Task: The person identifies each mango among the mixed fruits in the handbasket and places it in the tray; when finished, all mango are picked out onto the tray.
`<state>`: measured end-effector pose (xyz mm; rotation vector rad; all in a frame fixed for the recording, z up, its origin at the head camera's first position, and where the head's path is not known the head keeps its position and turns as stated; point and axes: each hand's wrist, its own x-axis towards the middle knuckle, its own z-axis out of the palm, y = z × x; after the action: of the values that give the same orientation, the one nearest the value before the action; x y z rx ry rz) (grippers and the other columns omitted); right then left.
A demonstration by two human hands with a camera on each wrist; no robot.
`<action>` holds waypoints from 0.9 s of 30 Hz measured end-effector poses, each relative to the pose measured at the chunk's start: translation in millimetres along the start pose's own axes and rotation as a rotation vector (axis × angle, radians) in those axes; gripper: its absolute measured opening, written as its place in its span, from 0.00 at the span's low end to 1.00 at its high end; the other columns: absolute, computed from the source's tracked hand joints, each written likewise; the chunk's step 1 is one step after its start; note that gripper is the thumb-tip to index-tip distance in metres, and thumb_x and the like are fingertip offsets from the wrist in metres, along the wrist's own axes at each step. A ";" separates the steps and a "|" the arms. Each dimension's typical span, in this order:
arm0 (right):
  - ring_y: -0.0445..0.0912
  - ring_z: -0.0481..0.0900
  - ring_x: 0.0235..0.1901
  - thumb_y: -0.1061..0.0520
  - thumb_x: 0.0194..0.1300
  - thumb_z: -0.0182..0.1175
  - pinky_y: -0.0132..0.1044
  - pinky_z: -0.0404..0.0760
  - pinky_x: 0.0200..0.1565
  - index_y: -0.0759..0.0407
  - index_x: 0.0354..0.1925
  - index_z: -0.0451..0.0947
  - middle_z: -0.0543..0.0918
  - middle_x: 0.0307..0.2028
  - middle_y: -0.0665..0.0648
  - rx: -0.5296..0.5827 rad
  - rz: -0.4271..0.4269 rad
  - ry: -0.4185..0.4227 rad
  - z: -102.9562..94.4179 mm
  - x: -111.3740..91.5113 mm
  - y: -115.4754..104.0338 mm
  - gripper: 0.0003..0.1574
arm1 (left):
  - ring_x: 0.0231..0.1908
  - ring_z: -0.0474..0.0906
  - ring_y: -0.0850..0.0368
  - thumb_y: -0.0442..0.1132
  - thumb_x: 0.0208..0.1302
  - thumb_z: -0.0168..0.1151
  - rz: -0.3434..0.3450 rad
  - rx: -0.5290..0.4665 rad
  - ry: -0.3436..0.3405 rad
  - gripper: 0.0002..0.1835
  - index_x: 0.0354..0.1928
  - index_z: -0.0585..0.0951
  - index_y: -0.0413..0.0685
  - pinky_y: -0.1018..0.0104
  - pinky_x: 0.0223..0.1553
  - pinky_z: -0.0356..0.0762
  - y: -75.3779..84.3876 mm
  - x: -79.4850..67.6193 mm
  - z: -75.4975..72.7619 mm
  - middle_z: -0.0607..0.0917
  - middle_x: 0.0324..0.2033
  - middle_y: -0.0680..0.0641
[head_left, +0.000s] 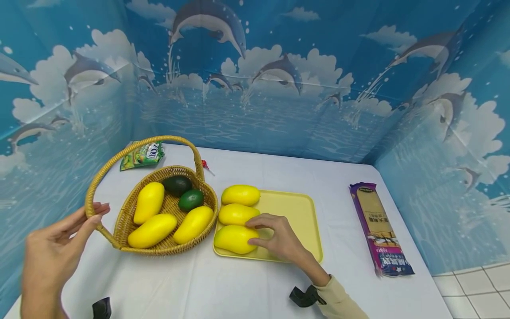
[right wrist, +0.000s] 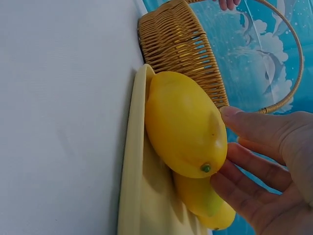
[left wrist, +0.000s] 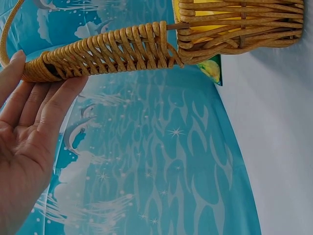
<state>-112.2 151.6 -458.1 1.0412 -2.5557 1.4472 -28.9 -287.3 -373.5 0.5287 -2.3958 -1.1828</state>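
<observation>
A wicker basket [head_left: 167, 251] holds several yellow mangoes [head_left: 152, 230] and two dark green avocados [head_left: 191, 200]. My left hand [head_left: 59, 248] pinches the left side of its tall handle [left wrist: 117, 49], thumb on one side and fingers on the other. To the basket's right, three mangoes lie in a row on the left part of a pale yellow tray [head_left: 295, 221]. With thumb and curled fingers, my right hand [head_left: 279, 235] holds the right end of the nearest mango [right wrist: 186, 125], which rests on the tray. The fingertips' far sides are partly hidden.
Behind the basket lie a green snack bag [head_left: 143, 156] and a red lollipop [head_left: 205, 165]. A purple pasta pack [head_left: 380, 230] lies at the right of the white table [head_left: 338, 283]. Dolphin-printed curtains [head_left: 255, 119] enclose the back and sides.
</observation>
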 end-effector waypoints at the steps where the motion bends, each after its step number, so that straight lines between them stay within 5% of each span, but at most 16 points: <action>1: 0.52 0.90 0.49 0.65 0.56 0.83 0.48 0.91 0.53 0.62 0.54 0.89 0.92 0.50 0.58 0.001 0.000 -0.004 -1.1 0.8 -0.9 0.26 | 0.52 0.80 0.83 0.44 0.75 0.71 -0.001 -0.002 0.001 0.22 0.68 0.84 0.60 0.85 0.57 0.75 0.2 0.0 0.2 0.90 0.57 0.52; 14: 0.57 0.88 0.49 0.61 0.59 0.83 0.50 0.90 0.53 0.61 0.61 0.85 0.89 0.56 0.60 -0.065 -0.143 -0.115 -24.0 25.9 -26.4 0.32 | 0.56 0.81 0.79 0.44 0.75 0.71 0.000 -0.002 -0.007 0.22 0.69 0.84 0.62 0.83 0.57 0.76 1.7 -0.3 1.0 0.90 0.58 0.51; 21: 0.48 0.82 0.65 0.59 0.64 0.80 0.46 0.83 0.65 0.58 0.69 0.81 0.85 0.65 0.54 -0.003 -0.192 -0.314 -49.4 52.7 -55.5 0.36 | 0.57 0.80 0.78 0.45 0.75 0.70 0.006 0.010 -0.016 0.23 0.69 0.83 0.62 0.82 0.57 0.76 0.0 -0.4 0.3 0.90 0.59 0.49; 27: 0.50 0.82 0.67 0.62 0.66 0.77 0.43 0.83 0.66 0.64 0.74 0.74 0.84 0.67 0.59 0.104 -0.241 -0.502 -64.4 89.4 -78.5 0.42 | 0.55 0.80 0.81 0.44 0.76 0.70 0.039 0.007 -0.022 0.23 0.69 0.83 0.62 0.86 0.55 0.76 -1.2 0.1 -0.1 0.90 0.58 0.48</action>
<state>-156.3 126.2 -332.7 1.8631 -2.5360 1.4092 -28.8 -288.1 -374.4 0.4718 -2.4180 -1.1701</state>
